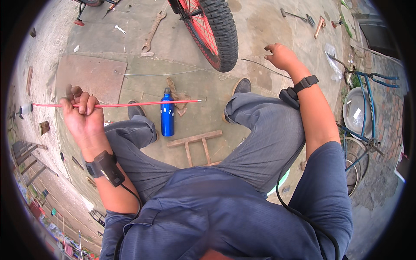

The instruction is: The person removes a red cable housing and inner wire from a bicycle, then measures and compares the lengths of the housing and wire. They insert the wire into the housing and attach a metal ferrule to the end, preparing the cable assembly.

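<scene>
"Starting from the left, what do you see?"

"First the left hand [84, 117]. Its palm is turned up, and the fingers are curled over a thin red cable [143, 103]. So it is gripping, but how firmly, I cannot tell."

"How would this cable handle?"

"I think it is very light and rather stiff, because the long free part stays nearly straight with only a slight bend. The surface looks smooth, so maybe it slips a little in the fingers. It does not seem fragile, but a sharp bend could kink it."

"And where is it good to take hold?"

"Near the left end, where the hand has it, the far end will probably swing. For guiding, I would pinch close behind the pale tip [199, 101]."

"Where does it lie, compared with the hands?"

"A short piece goes out to the left of the left hand. The longer piece goes to the right, crossing in my view before the blue bottle [167, 115], and ends well apart from the right hand [284, 57]."

"And that hand?"

"It is empty, to the right of the wheel [221, 34], with its fingers loosely spread, not touching the cable."
</scene>
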The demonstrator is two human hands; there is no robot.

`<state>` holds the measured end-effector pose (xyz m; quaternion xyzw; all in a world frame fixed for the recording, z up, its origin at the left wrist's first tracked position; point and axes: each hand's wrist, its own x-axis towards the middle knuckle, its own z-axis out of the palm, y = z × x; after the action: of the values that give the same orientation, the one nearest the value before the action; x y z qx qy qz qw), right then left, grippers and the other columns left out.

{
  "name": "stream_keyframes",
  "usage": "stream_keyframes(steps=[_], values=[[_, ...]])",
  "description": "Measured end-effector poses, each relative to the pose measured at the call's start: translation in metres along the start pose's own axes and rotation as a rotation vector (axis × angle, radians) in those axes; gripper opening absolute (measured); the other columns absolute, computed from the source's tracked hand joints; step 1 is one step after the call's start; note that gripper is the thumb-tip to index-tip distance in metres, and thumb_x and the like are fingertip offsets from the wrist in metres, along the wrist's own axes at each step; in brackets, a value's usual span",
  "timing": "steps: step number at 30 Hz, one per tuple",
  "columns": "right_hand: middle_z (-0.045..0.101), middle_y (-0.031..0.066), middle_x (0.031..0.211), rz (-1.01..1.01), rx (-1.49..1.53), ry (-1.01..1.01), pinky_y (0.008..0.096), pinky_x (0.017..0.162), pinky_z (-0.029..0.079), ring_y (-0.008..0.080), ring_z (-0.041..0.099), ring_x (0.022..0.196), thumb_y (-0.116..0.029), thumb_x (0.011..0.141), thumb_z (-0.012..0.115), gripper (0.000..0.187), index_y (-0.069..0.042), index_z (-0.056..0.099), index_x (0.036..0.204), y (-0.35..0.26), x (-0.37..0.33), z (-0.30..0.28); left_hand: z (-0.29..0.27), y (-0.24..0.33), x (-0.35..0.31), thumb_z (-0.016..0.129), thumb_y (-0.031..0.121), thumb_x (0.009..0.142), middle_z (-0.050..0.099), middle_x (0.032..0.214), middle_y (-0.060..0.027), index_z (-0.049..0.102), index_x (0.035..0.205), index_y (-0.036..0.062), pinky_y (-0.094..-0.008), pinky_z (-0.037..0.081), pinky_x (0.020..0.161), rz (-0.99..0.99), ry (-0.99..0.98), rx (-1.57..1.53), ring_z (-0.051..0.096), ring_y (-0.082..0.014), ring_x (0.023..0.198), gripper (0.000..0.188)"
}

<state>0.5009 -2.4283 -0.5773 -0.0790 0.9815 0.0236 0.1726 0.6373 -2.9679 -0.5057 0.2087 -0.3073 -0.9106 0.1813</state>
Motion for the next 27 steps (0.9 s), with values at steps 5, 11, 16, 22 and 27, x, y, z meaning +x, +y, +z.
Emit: stream_keyframes(steps=[5, 11, 16, 22, 27], values=[[0.073, 0.0147, 0.097, -0.300, 0.381, -0.195, 0.0363, 0.084, 0.054, 0.0291, 0.070, 0.092, -0.019, 0.091, 0.069, 0.024, -0.001, 0.072, 0.107, -0.044, -0.028, -0.094, 0.004, -0.004, -0.007, 0.033, 0.040, 0.110, 0.066, 0.095, -0.0091, 0.061, 0.113, 0.0023, -0.0221, 0.028, 0.042, 0.024, -0.030, -0.011, 0.033, -0.0083, 0.049, 0.047], [0.067, 0.0134, 0.098, -0.779, 0.502, -0.099, 0.0408, 0.077, 0.053, 0.0322, 0.066, 0.089, -0.023, 0.092, 0.069, 0.030, -0.003, 0.068, 0.114, -0.153, -0.092, -0.107, 0.013, -0.001, -0.019, 0.033, 0.040, 0.110, 0.066, 0.095, -0.0073, 0.062, 0.113, 0.0045, -0.0226, 0.027, 0.042, 0.018, 0.012, -0.059, 0.034, -0.0083, 0.049, 0.047], [0.068, 0.0120, 0.091, -0.700, 0.621, -0.219, 0.0395, 0.074, 0.053, 0.0291, 0.066, 0.083, -0.026, 0.097, 0.064, 0.029, -0.003, 0.068, 0.114, -0.205, -0.105, -0.078, 0.011, 0.016, -0.023, 0.031, 0.041, 0.110, 0.062, 0.095, -0.0048, 0.062, 0.114, 0.0049, -0.0224, 0.027, 0.040, 0.013, 0.009, -0.119, 0.033, -0.0074, 0.049, 0.048], [0.068, 0.0029, 0.081, -0.373, 1.173, -0.590, 0.0252, 0.060, 0.050, 0.0097, 0.065, 0.067, -0.024, 0.101, 0.062, 0.026, 0.000, 0.068, 0.111, -0.197, -0.087, -0.072, 0.006, 0.039, -0.016, 0.035, 0.038, 0.110, 0.060, 0.110, -0.0095, 0.055, 0.123, 0.0026, -0.0294, 0.048, 0.072, 0.075, 0.040, 0.063, 0.054, -0.0147, 0.080, 0.043], [0.069, 0.0033, 0.084, -0.177, 1.384, -0.355, 0.0257, 0.062, 0.050, 0.0096, 0.062, 0.069, -0.016, 0.097, 0.064, 0.025, 0.003, 0.069, 0.112, -0.154, -0.060, -0.079, 0.022, 0.073, 0.023, 0.046, 0.029, 0.108, 0.061, 0.115, -0.0129, 0.051, 0.129, 0.0016, -0.0407, 0.051, 0.091, 0.239, 0.165, 0.367, 0.061, -0.0252, 0.105, 0.035]])
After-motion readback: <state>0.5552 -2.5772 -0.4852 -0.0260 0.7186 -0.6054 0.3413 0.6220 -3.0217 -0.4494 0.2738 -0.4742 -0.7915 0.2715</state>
